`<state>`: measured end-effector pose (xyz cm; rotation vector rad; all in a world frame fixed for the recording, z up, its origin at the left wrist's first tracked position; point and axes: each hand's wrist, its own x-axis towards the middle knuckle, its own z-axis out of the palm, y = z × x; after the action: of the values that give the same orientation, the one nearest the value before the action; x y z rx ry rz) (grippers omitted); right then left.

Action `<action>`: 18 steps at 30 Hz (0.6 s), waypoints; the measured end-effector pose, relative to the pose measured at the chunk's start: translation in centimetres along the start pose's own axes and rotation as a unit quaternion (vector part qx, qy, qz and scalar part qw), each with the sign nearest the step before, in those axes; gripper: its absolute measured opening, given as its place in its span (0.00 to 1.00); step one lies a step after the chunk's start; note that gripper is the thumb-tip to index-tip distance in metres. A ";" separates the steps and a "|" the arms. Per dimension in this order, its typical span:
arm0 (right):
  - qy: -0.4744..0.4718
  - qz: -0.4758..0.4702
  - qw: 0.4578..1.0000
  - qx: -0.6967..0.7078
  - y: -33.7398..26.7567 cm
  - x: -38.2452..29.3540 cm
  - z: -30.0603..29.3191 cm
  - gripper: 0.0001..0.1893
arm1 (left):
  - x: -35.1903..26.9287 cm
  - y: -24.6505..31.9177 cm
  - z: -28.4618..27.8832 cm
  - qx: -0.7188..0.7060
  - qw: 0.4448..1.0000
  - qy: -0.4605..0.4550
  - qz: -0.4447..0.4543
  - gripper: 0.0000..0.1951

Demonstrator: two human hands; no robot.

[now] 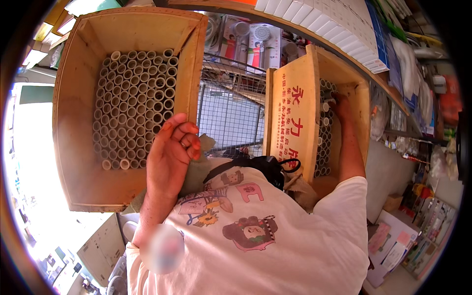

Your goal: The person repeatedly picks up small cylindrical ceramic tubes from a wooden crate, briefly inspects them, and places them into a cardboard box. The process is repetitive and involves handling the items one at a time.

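Note:
My left hand (171, 147) is raised palm up in front of the near right corner of the left wooden box (84, 188). Its fingers are half curled, with a ring on one, and nothing shows in them. Rows of short white plastic pipe pieces (129, 99) stand on end in that box, their round mouths facing up. My right hand (340, 105) reaches down into the right wooden box (313, 73), which bears red writing on its side. Its fingertips are among similar white pipe pieces (324, 138); whether they grip one is hard to see.
Between the boxes stands a wire mesh rack (232, 114), with packaged shower heads (260, 46) behind it. A wooden shelf with a row of white cartons (328, 25) overhangs the right box. Brown cloth (300, 188) and a black strap bag (267, 167) lie near my waist.

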<state>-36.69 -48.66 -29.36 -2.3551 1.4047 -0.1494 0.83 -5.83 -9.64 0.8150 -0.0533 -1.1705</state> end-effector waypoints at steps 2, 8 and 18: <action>0.000 -0.004 1.000 -0.015 1.0 0.0 0.3 0.24 | 0.0 0.0 -0.1 -0.001 1.000 -0.002 -0.002 0.17; -0.001 0.035 0.999 -0.015 0.4 0.1 0.9 0.24 | 0.0 0.1 0.1 0.001 1.000 0.003 -0.003 0.16; 0.033 0.078 0.993 0.076 1.0 -1.5 -0.4 0.23 | -0.1 0.1 0.1 0.013 1.000 0.009 -0.008 0.16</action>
<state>-38.34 -47.90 -29.23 -2.1263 1.5446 -0.2834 0.84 -5.80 -9.44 0.8502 -0.0478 -1.1788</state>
